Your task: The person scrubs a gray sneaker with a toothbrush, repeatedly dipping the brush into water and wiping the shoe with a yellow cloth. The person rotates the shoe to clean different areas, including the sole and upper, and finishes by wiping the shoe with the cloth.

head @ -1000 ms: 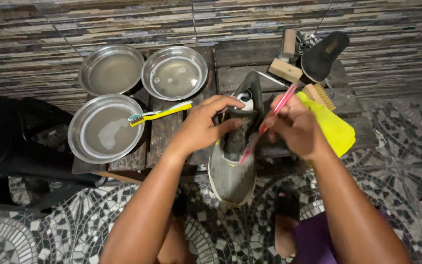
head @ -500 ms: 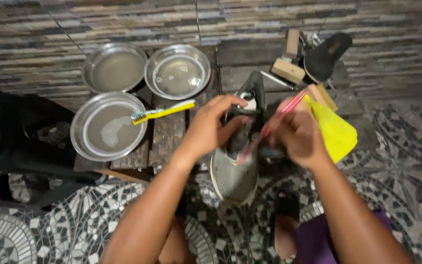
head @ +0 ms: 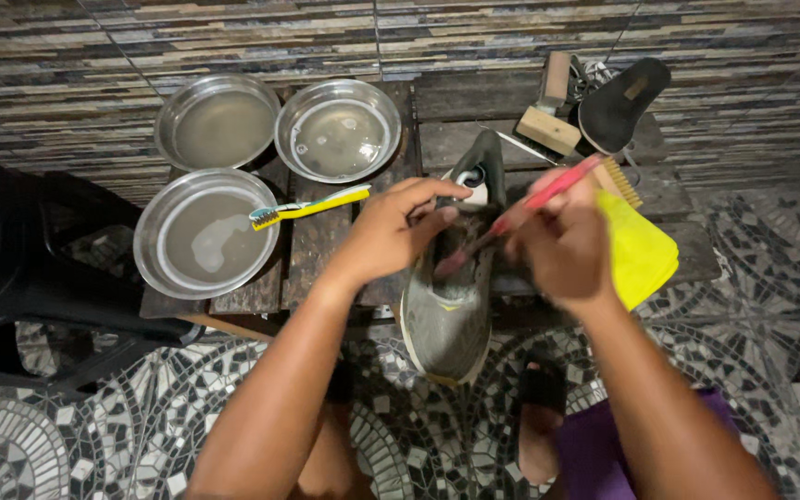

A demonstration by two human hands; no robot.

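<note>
A grey sneaker point(head: 448, 310) lies toe toward me across the front edge of a low wooden table point(head: 317, 243). My left hand point(head: 394, 231) grips its opening on the left side and holds it steady. A red-handled toothbrush point(head: 534, 202) is in my right hand point(head: 562, 245), its head down inside the shoe near the tongue. The right hand is blurred with motion.
Three metal bowls of water point(head: 206, 231) point(head: 218, 122) point(head: 339, 130) stand at the table's left. A yellow toothbrush point(head: 309, 207) rests on the near bowl's rim. A yellow cloth point(head: 639, 250), wooden brushes point(head: 548, 128) and a black insole point(head: 620, 91) lie right. A black stool point(head: 11, 268) stands left.
My right hand has kept scrubbing, shifting the red toothbrush slightly inside the shoe. My left hand keeps its hold on the sneaker.
</note>
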